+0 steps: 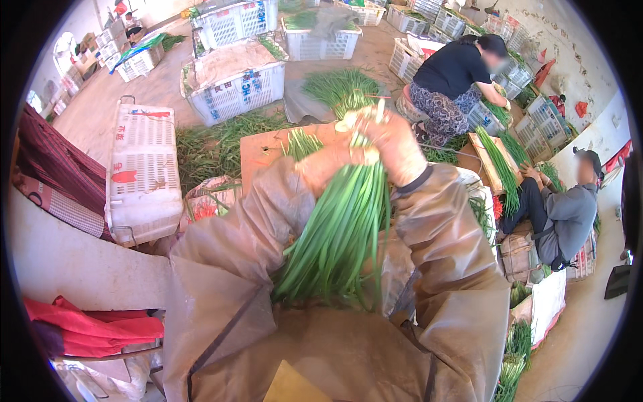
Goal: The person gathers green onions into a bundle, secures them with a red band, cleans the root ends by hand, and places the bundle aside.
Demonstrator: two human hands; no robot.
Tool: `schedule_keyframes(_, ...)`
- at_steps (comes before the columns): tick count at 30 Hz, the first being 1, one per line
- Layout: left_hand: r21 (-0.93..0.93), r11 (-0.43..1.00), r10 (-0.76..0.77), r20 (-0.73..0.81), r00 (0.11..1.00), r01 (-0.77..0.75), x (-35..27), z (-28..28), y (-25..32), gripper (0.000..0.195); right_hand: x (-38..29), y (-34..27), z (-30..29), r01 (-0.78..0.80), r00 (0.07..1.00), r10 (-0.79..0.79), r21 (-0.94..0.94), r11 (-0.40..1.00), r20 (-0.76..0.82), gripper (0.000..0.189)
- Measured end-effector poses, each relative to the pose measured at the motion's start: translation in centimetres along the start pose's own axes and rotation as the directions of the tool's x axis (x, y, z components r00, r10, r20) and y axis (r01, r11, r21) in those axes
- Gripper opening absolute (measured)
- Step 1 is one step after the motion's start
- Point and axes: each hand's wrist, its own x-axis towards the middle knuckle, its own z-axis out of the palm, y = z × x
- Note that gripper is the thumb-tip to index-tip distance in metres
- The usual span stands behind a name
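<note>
My left hand is closed around a bunch of long green leafy stalks, like garlic chives, near their pale ends. The leaves hang down towards my lap. My right hand, blurred, is at the pale stem ends just above the left one; its fingertips and what they pinch are not clear. Behind my hands lies a wooden board with a smaller bundle of stalks on it. Beyond the board, a larger pile of green stalks rests on a grey sheet.
A white plastic crate stands at the left, more crates farther back. Loose green leaves cover the floor beside the board. At the right, one co-worker bends over a crate and another sits by a board with stalks.
</note>
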Motion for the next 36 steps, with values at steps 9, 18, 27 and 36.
schedule_keyframes(9, -0.316, 0.934, -0.193, -0.063, 0.979, 0.164, -2.4, -5.3, -7.1, 0.045, 0.5, 7.5, 0.0, 0.060, 0.967, 0.038, -0.372, 0.926, 0.252, 0.042)
schedule_keyframes(18, -0.148, 0.983, -0.136, -0.166, 0.977, 0.112, -3.4, -5.5, -2.3, 0.043, 2.7, 6.2, 0.2, 0.224, 0.972, -0.115, -0.655, 0.722, 0.205, 0.043)
schedule_keyframes(27, 0.056, 0.677, 0.726, 0.109, 0.679, -0.734, -2.9, -7.0, 13.0, 0.023, -1.3, 9.8, -15.4, 0.061, 0.933, -0.199, -0.414, 0.908, -0.299, 0.032)
schedule_keyframes(36, 0.339, 0.467, 0.844, 0.105, 0.526, -0.817, -3.8, -3.2, 11.7, 0.026, -5.6, 10.4, -14.7, -0.046, 0.933, -0.034, -0.212, 0.976, -0.359, 0.031)
